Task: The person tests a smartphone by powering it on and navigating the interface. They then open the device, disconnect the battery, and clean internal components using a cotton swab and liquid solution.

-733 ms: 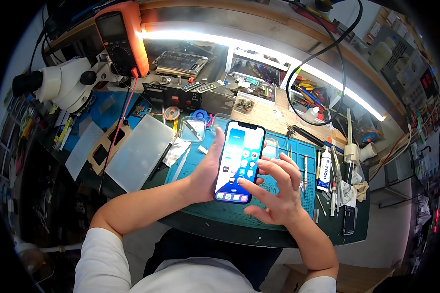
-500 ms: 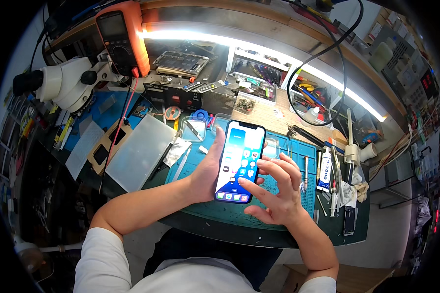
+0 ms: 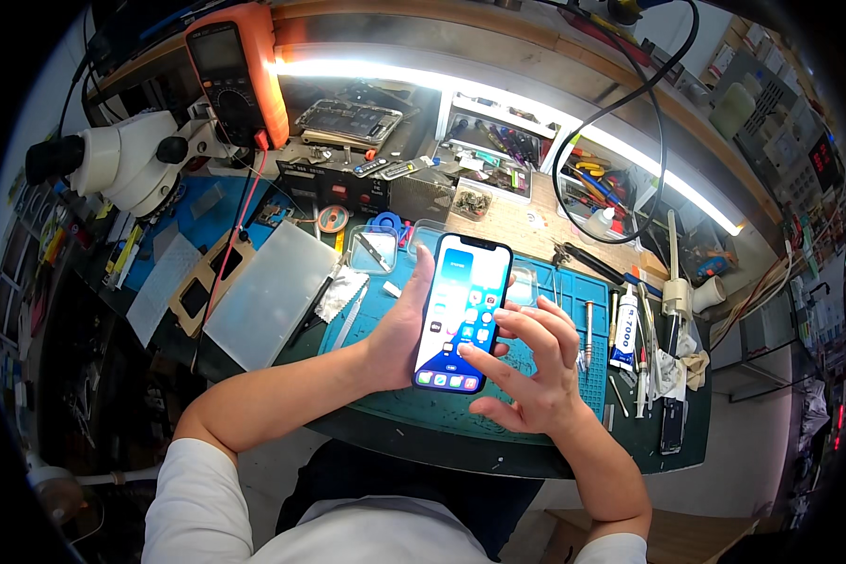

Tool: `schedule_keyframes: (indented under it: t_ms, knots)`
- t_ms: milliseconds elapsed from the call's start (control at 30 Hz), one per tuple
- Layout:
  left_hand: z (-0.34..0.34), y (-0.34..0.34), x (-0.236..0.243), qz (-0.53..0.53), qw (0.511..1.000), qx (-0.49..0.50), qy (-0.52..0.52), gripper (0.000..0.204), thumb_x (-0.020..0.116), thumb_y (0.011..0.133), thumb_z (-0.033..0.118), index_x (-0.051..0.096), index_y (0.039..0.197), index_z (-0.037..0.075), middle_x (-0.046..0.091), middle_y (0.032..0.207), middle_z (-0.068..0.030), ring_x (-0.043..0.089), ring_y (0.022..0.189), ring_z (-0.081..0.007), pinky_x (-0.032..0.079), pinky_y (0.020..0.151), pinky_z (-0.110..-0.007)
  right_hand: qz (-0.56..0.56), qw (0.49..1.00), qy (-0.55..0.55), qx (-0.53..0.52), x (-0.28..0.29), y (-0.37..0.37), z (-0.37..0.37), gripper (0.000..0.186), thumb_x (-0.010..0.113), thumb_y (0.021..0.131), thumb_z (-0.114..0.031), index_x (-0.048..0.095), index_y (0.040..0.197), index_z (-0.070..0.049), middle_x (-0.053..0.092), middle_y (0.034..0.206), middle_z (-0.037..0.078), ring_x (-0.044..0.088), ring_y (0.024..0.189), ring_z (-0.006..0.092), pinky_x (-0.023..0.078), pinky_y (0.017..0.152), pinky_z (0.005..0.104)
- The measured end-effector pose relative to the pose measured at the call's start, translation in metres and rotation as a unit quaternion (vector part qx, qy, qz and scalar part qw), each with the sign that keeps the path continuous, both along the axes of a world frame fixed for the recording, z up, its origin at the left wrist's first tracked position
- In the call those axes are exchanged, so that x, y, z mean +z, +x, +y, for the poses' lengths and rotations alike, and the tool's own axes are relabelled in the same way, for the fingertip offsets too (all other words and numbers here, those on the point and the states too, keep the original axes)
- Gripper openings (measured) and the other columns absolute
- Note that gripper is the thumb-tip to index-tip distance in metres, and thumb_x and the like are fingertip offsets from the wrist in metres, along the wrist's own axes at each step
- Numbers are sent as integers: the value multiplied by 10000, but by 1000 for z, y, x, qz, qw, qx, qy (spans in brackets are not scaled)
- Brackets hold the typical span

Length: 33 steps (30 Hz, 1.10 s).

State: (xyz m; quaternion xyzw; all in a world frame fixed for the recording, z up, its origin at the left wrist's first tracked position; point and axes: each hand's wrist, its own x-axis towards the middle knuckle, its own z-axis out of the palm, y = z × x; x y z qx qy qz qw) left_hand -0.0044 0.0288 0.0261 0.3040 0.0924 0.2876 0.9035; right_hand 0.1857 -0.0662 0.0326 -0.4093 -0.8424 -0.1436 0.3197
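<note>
One phone (image 3: 461,310), where?

Frame centre, lit, above blue mat (image 3: 414,406).

Hands?

Left hand (image 3: 401,334) grasps phone's left edge; right hand (image 3: 540,371) loosely bent, gripping nothing visible, over phone's lower right. Touching? Can't tell.

Dark green bench (image 3: 442,458) bears teal mat (image 3: 399,406), translucent panel (image 3: 271,296), white-blue tube (image 3: 624,331), black slab (image 3: 671,428).

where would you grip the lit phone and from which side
The phone is likely best held by its two long edges, coming from the left and behind, much as the left hand holds it. It is a flat slab with its lit screen facing the camera, so an edge grip leaves that accessible to the right hand.
</note>
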Motion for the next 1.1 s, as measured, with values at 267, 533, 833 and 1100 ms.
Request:
schedule_keyframes:
  t_ms: [267,533,833,1100]
  knots:
    - [0,0,0,10,1000,-2,2,919,181,966,804,375,1525,100,579,1368,-143,642,1185,-262,575,978,-414,18,1000,-13,4,0,0,-2,455,626,934,-626,752,1203,-281,559,1374,75,471,1289,269,392,1128,507]
    - [0,0,0,5,1000,-11,2,929,170,966,807,389,1515,91,588,1358,-140,640,1185,-266,568,984,-415,19,1000,-7,2,0,0,-2,453,615,941,-626,752,1199,-280,560,1375,76,471,1286,271,393,1126,510]
    - [-3,-1,-3,34,998,-32,32,919,169,985,781,380,1537,77,594,1368,-147,642,1211,-246,572,999,-391,10,992,19,-125,2,3,1,513,542,986,-611,743,1230,-207,525,1371,149,445,1278,338,389,1102,537]
    - [-3,1,-7,8,998,-67,4,926,180,979,784,381,1535,71,596,1368,-157,638,1235,-241,584,999,-374,2,999,-3,-36,5,1,-2,519,549,969,-644,751,1213,-234,520,1378,130,436,1285,312,386,1108,535]
